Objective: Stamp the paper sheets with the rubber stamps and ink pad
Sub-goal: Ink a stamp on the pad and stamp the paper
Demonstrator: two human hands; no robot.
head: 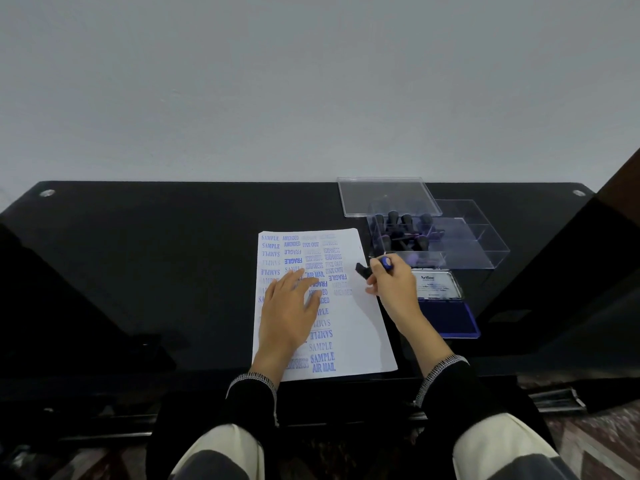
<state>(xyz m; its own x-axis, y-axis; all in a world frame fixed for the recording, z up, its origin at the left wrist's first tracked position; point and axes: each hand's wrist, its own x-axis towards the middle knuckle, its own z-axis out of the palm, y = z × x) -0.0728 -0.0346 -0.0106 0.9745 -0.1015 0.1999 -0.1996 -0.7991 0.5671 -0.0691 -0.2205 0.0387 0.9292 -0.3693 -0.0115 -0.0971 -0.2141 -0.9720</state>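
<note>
we see a sheet of paper (349, 327) lying flat near the front edge of a glossy black table (156, 258). it is covered with blue stamped words, among them "sample", "amended", "fragile", "express" and "air mail". the left hand (289, 311) rests palm down on the left half of the sheet, its fingers straight and slightly spread, pressing the paper flat.

the right hand (393, 287) hovers at the right edge of the sheet, fingers curled round a rubber stamp (375, 266) with a blue-tipped handle. the stamp is tilted, its dark base pointing left over the paper. we cannot tell whether the base touches the sheet.

just right of that hand sits the ink pad (446, 315), open, its dark blue pad facing up and its lid with a white label standing behind it. beyond it, a clear plastic box (481, 237) holds several more dark-handled stamps (405, 225) in its left part. the box's clear lid (388, 195) lies just behind it, by the pale wall (311, 81).

black sleeves with white-stitched cuffs (443, 367) cover both wrists.
</note>
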